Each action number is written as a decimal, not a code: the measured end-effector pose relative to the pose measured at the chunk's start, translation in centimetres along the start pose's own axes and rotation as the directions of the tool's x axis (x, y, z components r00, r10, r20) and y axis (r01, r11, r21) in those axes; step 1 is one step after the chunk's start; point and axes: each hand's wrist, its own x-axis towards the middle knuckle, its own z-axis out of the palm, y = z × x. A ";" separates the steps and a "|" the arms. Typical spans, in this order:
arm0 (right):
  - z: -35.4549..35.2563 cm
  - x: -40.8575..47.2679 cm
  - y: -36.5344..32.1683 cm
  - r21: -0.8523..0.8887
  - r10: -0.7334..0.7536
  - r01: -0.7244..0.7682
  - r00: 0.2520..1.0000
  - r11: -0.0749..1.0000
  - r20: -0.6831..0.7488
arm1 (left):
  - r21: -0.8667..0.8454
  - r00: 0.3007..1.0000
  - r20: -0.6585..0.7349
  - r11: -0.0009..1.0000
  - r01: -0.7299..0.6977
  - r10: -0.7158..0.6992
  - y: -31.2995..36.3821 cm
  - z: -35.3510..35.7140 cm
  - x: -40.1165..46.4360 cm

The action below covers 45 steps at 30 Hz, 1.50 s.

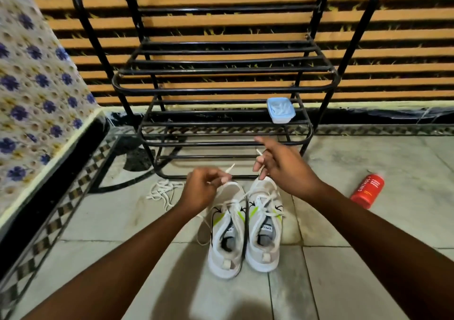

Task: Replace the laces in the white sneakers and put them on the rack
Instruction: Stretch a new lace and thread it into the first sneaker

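Blue tub [281, 110] on rack [221, 88], contents unclear

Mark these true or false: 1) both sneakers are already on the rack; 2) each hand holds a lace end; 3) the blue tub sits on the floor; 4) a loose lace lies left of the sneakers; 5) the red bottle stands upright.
1) False: the white sneakers stand on the floor before the rack.
2) True: left hand and right hand each pinch a lace end.
3) False: the blue tub sits on a rack shelf.
4) True: loose lace.
5) False: the red bottle lies on its side.
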 end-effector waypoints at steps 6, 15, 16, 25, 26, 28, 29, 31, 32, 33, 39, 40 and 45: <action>-4.8 1.8 -8.1 0.272 -0.001 0.054 0.982 0.961 -0.191 | -0.266 0.981 -0.117 0.947 -0.181 0.155 14.4 -6.8 0.0; -10.8 4.1 -20.2 0.352 0.001 0.208 0.860 0.912 -0.511 | -0.402 0.970 -0.203 0.892 -0.208 0.134 27.9 -14.3 -0.9; -11.2 4.2 -21.2 0.368 0.004 0.217 0.856 0.904 -0.517 | -0.402 0.965 -0.216 0.888 -0.224 0.146 28.8 -14.9 -1.0; -14.1 4.9 -26.9 0.515 0.124 0.173 0.862 0.840 -0.492 | -0.345 0.939 -0.290 0.895 -0.282 0.184 33.3 -17.6 -1.0; -14.4 5.1 -27.4 0.509 0.112 0.184 0.861 0.841 -0.496 | -0.348 0.936 -0.296 0.892 -0.290 0.189 33.9 -17.9 -0.8; -14.6 5.4 -28.0 0.496 0.100 0.195 0.856 0.846 -0.507 | -0.351 0.937 -0.289 0.888 -0.295 0.197 34.7 -18.3 -0.5; -14.8 5.7 -28.4 0.490 0.091 0.206 0.852 0.847 -0.515 | -0.360 0.939 -0.284 0.886 -0.292 0.194 35.3 -18.4 -0.4; -15.1 6.1 -28.8 0.486 0.093 0.216 0.840 0.847 -0.535 | -0.389 0.947 -0.268 0.879 -0.277 0.179 36.0 -18.5 -0.1; -15.2 6.3 -28.9 0.476 0.092 0.222 0.830 0.851 -0.550 | -0.397 0.947 -0.263 0.874 -0.279 0.183 36.3 -18.5 0.1; -15.3 6.4 -29.0 0.464 0.088 0.224 0.823 0.857 -0.560 | -0.407 0.946 -0.261 0.867 -0.287 0.191 36.6 -18.5 0.2; -15.0 6.1 -29.1 0.526 0.096 0.310 0.788 0.792 -0.608 | -0.447 0.934 -0.287 0.832 -0.328 0.214 37.8 -18.2 0.7; -14.9 6.0 -28.9 0.529 0.093 0.318 0.786 0.787 -0.611 | -0.453 0.933 -0.290 0.828 -0.330 0.213 37.9 -18.2 0.7; -14.6 5.6 -28.5 0.536 0.068 0.354 0.785 0.766 -0.616 | -0.511 0.930 -0.307 0.790 -0.340 0.201 37.2 -18.1 0.7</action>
